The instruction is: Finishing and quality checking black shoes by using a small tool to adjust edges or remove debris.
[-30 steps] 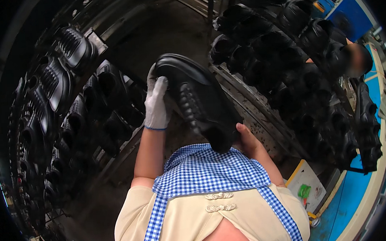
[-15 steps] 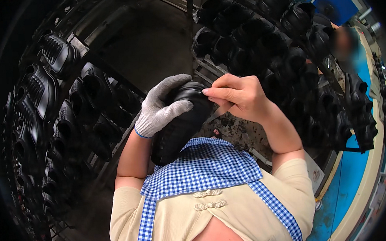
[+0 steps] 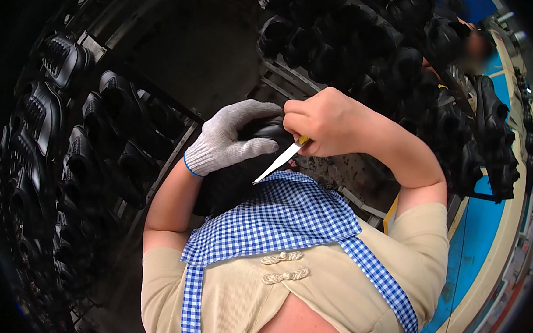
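Hands at work — our gloved left hand grips a black shoe, our bare right hand clasps a knife — a slip could cut the glove.

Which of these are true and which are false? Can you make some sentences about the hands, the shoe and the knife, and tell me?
1. The left hand wears a grey knit glove. True.
2. The right hand wears a glove too. False: it is bare.
3. The right hand holds a small knife with a pale blade. True.
4. The left hand rests on a black shoe held close to the chest. True.
5. The racks at the sides hold white shoes. False: the shoes on them are black.
6. The person wears a red striped apron. False: the apron is blue and white checked.
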`<state>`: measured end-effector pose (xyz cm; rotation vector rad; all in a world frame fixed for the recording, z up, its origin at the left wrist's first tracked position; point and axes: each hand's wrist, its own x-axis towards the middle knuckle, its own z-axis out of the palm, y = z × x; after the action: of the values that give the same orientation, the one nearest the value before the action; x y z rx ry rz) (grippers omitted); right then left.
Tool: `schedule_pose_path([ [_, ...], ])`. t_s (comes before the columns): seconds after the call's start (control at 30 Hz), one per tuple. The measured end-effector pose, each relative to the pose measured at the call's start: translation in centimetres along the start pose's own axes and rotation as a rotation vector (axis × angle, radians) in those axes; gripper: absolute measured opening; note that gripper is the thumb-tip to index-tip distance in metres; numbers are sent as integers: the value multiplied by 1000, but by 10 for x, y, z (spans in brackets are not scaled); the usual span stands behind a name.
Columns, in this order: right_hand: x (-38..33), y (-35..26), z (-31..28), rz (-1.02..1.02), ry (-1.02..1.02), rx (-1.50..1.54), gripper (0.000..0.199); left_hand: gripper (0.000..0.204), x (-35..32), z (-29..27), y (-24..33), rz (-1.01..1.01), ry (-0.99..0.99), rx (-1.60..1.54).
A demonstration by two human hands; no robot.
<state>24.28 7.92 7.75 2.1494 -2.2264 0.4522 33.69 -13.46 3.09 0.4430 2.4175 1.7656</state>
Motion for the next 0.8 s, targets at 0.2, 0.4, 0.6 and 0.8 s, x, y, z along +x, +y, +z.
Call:
schedule_pose_path([
  [0.2, -15, 15, 38, 194, 401, 722, 19, 62, 2, -4, -2, -55, -8, -174],
  [0.4, -37, -12, 86, 321, 511, 569, 20, 62, 2, -18, -14, -12, 364, -456],
  [0.6, -71, -45, 140, 802, 541, 742, 75, 37, 20, -44, -78, 58, 891, -1131],
  [0.8, -79, -36, 147, 838, 653, 1215, 64, 38, -2, -36, -117, -116, 935, -958],
])
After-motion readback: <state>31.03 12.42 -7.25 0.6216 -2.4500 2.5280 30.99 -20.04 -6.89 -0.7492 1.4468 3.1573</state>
